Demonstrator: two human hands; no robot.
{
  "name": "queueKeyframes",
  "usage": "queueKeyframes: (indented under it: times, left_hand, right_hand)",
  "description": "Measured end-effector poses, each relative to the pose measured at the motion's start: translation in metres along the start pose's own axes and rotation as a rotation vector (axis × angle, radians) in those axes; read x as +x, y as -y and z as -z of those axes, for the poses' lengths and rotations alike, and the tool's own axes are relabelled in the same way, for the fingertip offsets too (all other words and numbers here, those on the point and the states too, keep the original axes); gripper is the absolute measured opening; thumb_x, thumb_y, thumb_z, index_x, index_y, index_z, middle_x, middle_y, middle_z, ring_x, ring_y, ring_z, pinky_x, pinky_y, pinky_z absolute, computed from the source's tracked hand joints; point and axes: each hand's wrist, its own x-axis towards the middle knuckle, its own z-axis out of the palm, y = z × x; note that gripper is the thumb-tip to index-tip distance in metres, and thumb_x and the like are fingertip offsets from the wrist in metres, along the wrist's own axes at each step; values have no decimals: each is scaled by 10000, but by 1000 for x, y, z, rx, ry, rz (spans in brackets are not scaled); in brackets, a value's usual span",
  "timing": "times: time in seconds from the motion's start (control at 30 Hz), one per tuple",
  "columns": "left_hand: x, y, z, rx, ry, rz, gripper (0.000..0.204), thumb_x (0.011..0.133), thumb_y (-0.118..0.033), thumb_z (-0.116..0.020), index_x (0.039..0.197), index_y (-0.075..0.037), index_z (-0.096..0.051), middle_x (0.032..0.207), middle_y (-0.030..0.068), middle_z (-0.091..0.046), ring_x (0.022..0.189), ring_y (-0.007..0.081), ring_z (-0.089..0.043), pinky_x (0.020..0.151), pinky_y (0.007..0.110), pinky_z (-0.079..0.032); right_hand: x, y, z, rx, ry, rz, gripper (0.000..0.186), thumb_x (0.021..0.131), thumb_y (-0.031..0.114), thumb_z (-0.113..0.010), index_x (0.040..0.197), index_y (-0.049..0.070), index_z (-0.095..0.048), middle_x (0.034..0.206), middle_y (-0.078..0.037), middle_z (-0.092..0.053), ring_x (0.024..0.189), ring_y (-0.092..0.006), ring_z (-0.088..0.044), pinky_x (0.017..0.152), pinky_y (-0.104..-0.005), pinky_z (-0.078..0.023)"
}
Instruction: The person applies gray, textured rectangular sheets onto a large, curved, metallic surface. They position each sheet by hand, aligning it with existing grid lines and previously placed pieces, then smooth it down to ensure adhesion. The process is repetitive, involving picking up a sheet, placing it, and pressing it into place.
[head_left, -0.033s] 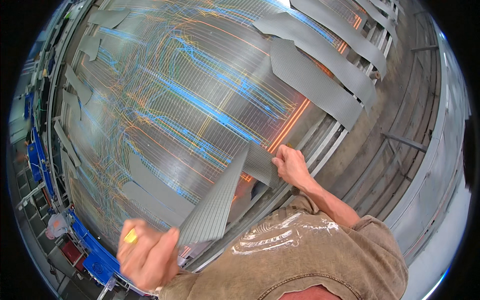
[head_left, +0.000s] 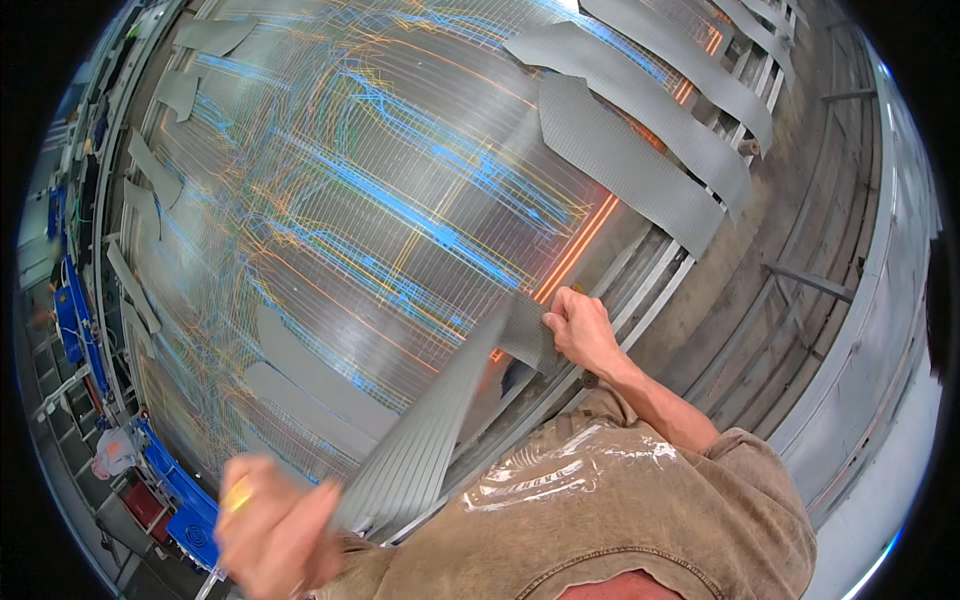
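A grey, line-patterned flexible strip (head_left: pixel 425 430) stretches between my hands, folded sharply near its far end. My right hand (head_left: pixel 580 328) is closed in a pinch on the short folded end, at the table's near edge. The long part twists down toward my left hand (head_left: pixel 275 525), which is smeared by motion but closed around the strip's other end. A small yellow patch (head_left: pixel 237 494) shows on a finger of my left hand. Just beyond the strip, flat grey cut pieces (head_left: pixel 315 405) lie on the table.
The broad table (head_left: pixel 350 310) carries blue, yellow and orange lines. More grey cut pieces (head_left: pixel 625 155) lie along its right side and overhang the metal rails (head_left: pixel 655 270). Smaller pieces (head_left: pixel 155 170) line the left edge. Blue equipment (head_left: pixel 190 535) stands at lower left.
My left hand has moved slightly left and down, drawing the long part of the strip with it. The fold has shifted a little to the right. My right hand stays almost still.
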Motion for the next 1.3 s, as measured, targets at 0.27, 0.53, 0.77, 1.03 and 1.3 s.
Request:
queueKeyframes:
  times: [0.27,0.53,0.77,1.03,1.3]
  left_hand:
    - [27,114,32,215,59,435,130,856,-61,-687,926,48,-686,790,41,-637,725,112,-564,669,259,-453]
    - [56,313,-92,-163,112,602,179,836,-148,-736,926,6,-729,758,9,-692,694,82,-607,630,245,-475]
    - [35,339,-161,-203,8,704,159,799,-150,-768,888,-20,-748,727,23,-694,659,96,-611,623,266,-481]
    - [38,346,-152,-250,9,792,148,820,-158,-771,890,-31,-744,760,13,-698,670,85,-605,630,261,-481]
    - [49,349,-152,-230,15,847,164,786,-150,-792,878,-21,-751,763,43,-714,687,112,-635,654,276,-501]
  right_hand:
    - [-2,6,6,-23,39,-35,197,824,62,-674,726,-7,-518,616,-171,-551,611,-310,-588,590,-432,-453]
    - [-11,23,24,-127,28,-24,192,831,90,-681,757,-7,-534,652,-212,-580,667,-396,-606,627,-466,-462]
    - [-15,19,30,-96,48,-112,131,820,78,-688,816,-12,-594,660,-211,-608,674,-387,-635,641,-448,-480]
    - [-11,23,37,75,182,-204,134,882,64,-673,815,-24,-597,566,-41,-575,464,-95,-539,444,-292,-428]
    - [-4,26,37,98,218,-237,139,895,76,-669,819,-21,-604,571,-22,-579,472,-77,-552,440,-265,-437]
